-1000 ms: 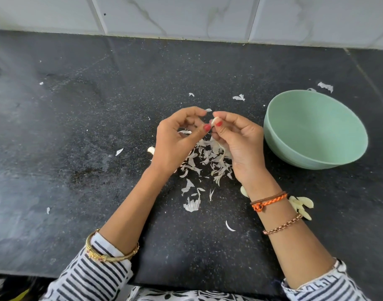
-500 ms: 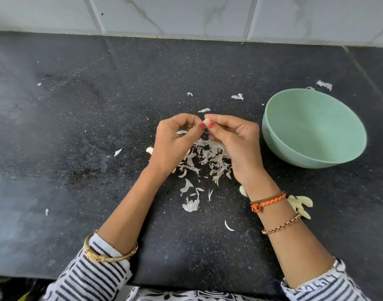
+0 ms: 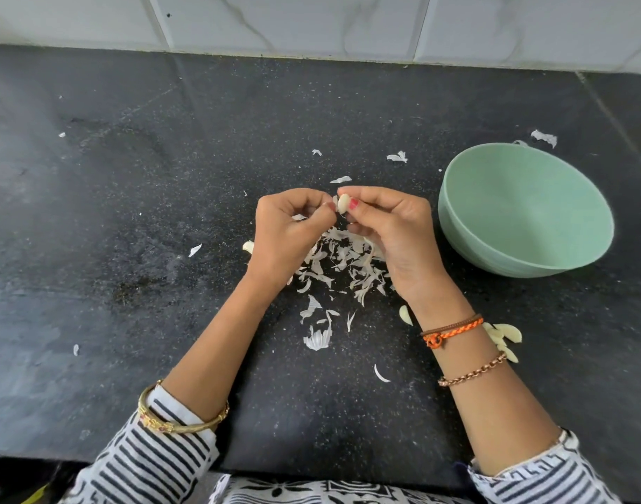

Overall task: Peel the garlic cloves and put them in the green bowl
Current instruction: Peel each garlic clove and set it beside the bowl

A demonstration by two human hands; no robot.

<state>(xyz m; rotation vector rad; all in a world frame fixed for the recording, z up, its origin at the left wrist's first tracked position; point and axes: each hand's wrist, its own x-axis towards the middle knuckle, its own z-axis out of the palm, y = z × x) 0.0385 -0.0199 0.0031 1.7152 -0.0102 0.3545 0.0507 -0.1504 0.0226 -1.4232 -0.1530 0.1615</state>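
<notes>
A pale garlic clove (image 3: 343, 203) is held above the black counter, pinched between the thumb and fingers of my right hand (image 3: 391, 234). My left hand (image 3: 288, 232) has its fingertips curled against the clove's left side, at a strip of skin. The green bowl (image 3: 588, 227) stands to the right of both hands, and nothing shows inside it. Several peeled cloves (image 3: 504, 336) lie on the counter beside my right wrist, partly hidden by it. One more clove (image 3: 248, 246) peeks out left of my left hand.
A heap of white garlic skins (image 3: 342, 265) lies under and below the hands, with stray flakes (image 3: 397, 157) scattered farther off. The black stone counter (image 3: 130, 212) runs back to a white tiled wall (image 3: 311, 23). Its front edge is near my sleeves.
Both hands have shifted a little, and the clove has turned in my right fingers so more of its pale surface shows. The bowl and cloves on the counter stay put.
</notes>
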